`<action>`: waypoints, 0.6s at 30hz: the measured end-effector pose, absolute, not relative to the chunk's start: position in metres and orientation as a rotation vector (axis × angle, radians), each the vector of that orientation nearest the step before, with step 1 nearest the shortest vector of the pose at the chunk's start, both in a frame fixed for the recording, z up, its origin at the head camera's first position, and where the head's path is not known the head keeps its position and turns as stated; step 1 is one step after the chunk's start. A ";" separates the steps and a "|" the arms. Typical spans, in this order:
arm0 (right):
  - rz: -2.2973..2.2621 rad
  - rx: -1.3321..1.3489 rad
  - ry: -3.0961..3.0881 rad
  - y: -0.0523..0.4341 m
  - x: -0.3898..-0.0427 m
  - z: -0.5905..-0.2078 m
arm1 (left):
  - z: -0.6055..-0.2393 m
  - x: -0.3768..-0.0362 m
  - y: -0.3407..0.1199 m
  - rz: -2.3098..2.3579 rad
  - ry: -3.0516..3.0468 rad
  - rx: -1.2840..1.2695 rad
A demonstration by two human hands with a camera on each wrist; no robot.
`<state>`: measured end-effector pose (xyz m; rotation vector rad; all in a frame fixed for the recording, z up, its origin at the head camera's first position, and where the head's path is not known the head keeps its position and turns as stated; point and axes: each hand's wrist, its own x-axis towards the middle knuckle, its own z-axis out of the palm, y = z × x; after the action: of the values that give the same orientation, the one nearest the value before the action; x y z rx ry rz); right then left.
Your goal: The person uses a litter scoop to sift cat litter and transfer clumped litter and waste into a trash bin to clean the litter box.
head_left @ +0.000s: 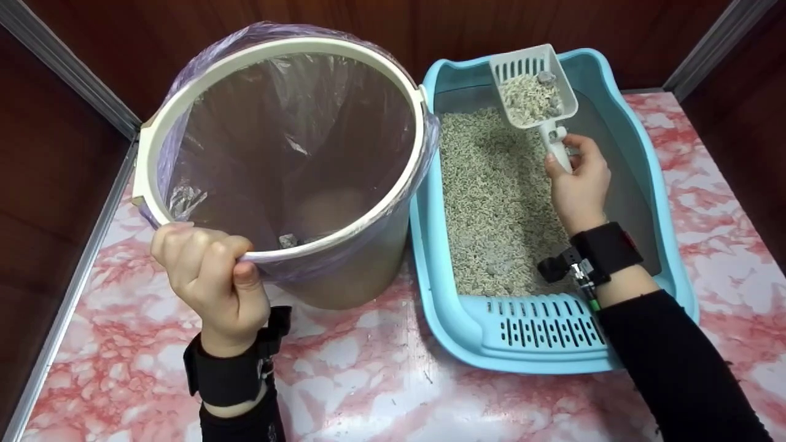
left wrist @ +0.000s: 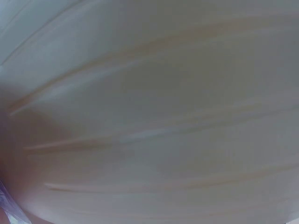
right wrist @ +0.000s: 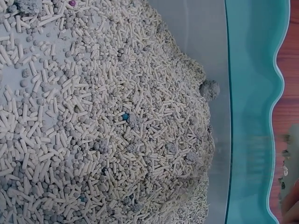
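Note:
In the head view my left hand [head_left: 209, 279] grips the near rim of a cream bin [head_left: 344, 285], fingers curled over its purple plastic liner [head_left: 295, 132]. Its ribbed wall [left wrist: 163, 116] fills the left wrist view. My right hand [head_left: 580, 184] holds a white litter scoop [head_left: 557, 147] by the handle, above the blue litter box [head_left: 672, 258]. Pellets [head_left: 531, 101] and a grey clump [head_left: 546, 78] lie in the scoop. Below it, pale pellet litter [right wrist: 121, 126] covers part of the box floor. Only a blurred edge of the scoop [right wrist: 290, 163] shows in the right wrist view.
A slotted step [head_left: 546, 325] forms the near end of the litter box. Dark wooden panels [head_left: 393, 24] enclose the back and sides. Red-and-white marbled flooring [head_left: 368, 368] lies under both containers. One small grey clump [head_left: 287, 240] sits inside the bin.

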<state>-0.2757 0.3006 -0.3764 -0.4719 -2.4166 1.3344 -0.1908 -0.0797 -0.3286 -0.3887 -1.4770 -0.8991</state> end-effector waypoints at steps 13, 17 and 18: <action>1.300 -0.440 -2.396 0.298 -0.274 -0.375 | -0.329 -0.191 -0.079 -0.902 -1.467 -0.396; 1.299 -0.430 -2.386 0.299 -0.274 -0.375 | -0.328 -0.191 -0.079 -0.903 -1.464 -0.396; 1.305 -0.430 -2.384 0.299 -0.274 -0.375 | -0.328 -0.191 -0.079 -0.904 -1.463 -0.396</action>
<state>-0.2740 0.2986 -0.3746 -0.4297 -2.3836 1.3049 -0.1907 -0.0788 -0.3283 -0.3958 -1.4629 -0.9036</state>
